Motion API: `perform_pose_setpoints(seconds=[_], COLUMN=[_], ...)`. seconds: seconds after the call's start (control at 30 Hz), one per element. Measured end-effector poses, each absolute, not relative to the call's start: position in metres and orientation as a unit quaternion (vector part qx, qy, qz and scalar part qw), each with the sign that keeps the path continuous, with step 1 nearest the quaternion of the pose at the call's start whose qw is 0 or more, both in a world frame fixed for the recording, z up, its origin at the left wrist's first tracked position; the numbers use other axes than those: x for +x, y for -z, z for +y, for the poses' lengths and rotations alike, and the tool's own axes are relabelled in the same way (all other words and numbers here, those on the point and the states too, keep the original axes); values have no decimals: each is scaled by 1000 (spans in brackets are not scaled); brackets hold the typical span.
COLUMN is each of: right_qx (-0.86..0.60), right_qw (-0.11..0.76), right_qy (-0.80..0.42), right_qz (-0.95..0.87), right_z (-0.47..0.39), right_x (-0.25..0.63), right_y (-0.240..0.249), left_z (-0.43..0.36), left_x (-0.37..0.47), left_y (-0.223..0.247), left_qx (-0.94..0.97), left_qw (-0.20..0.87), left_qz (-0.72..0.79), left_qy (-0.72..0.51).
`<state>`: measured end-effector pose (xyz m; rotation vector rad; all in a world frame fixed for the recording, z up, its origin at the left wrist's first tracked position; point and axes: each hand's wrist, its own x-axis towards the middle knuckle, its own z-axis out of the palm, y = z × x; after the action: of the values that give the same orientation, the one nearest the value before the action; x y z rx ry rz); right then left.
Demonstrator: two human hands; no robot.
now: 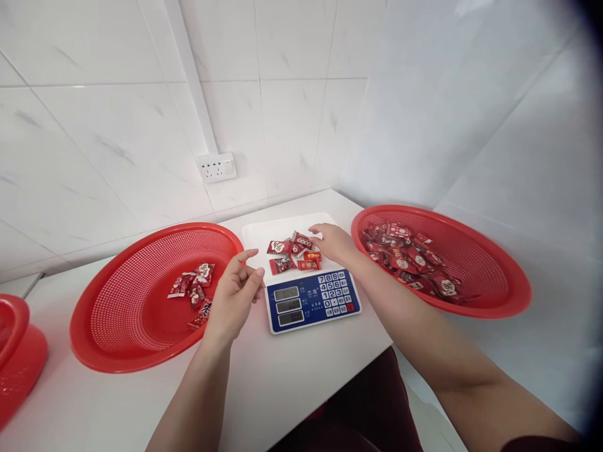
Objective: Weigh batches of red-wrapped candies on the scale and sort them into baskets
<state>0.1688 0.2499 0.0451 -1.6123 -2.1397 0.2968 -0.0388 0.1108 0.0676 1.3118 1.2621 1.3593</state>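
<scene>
Several red wrapped candies (294, 250) lie in a loose pile on the white pan of a digital scale (313, 302). My right hand (332, 242) is over the pan's right side, fingers apart and holding nothing, its fingertips close to the pile. Left of the scale, my left hand (239, 292) hovers by the rim of a red basket (127, 276), index finger stretched out and thumb apart, with nothing in it. A few candies (195, 285) rest inside that basket, partly hidden behind my left hand. The digits on the scale's display are too faint to read.
A second red basket (499, 276) with many wrapped candies stands to the right, partly behind my right forearm. Part of another red container (23, 358) shows at the far left. Behind the white table (264, 389) is a tiled wall with a power socket (217, 167).
</scene>
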Motion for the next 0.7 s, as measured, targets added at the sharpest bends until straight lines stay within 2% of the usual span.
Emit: perform_pose_setpoints(seconds=[0.2,0.4,0.5,0.57,0.63,0.7], right_qx=[-574,-565,-596,-645,-696,-723], right_qw=[140,210,253,257,232,170], right_qy=[-99,-78,-55,3,59,55], right_qz=[-801,-794,-760,-720,-677,-667], right_z=[262,259,263,265,262,255], right_x=[164,173,213,251,290,318], right_y=[-38,-43,-57,-67,-74,-74], left_z=[107,108,109,110,111,112], left_x=[-41,-41,-43,-44,-45,-45], left_y=[-72,-72,-72,-72,-71,-69], left_qx=[526,523,522,521,522,528], left_qw=[415,425,416,408,411,420], left_qz=[508,497,500,508,513,512], left_qy=[-541,-547,-551,-551,-544,-531])
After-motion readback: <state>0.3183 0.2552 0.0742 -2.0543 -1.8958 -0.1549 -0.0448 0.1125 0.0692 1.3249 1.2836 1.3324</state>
